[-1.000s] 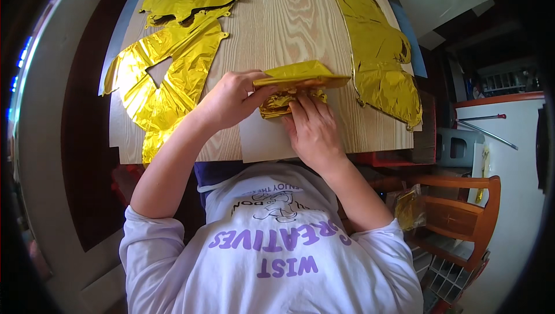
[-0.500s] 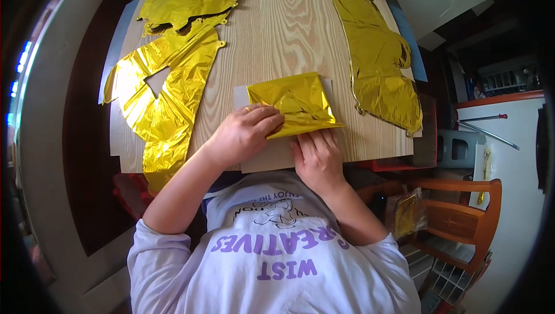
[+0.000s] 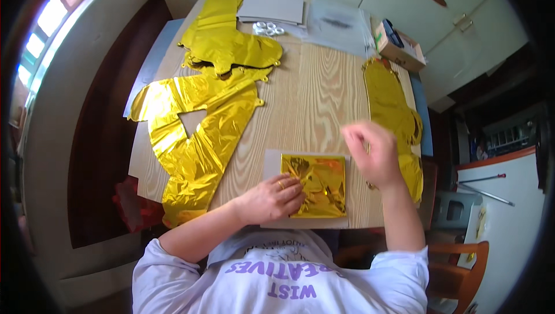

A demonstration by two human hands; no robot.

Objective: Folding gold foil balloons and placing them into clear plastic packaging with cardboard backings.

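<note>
Your left hand (image 3: 270, 199) presses the folded gold foil (image 3: 325, 191), grip unclear, while your raised right hand (image 3: 376, 153) curls half-open, empty.

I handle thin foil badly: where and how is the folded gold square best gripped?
Probably pinch the folded gold square at its right edge, from the right: that edge is straight and uncovered, while the left hand covers part of the left edge. It lies flat on a pale sheet, so a fingertip may need to slip underneath.
</note>
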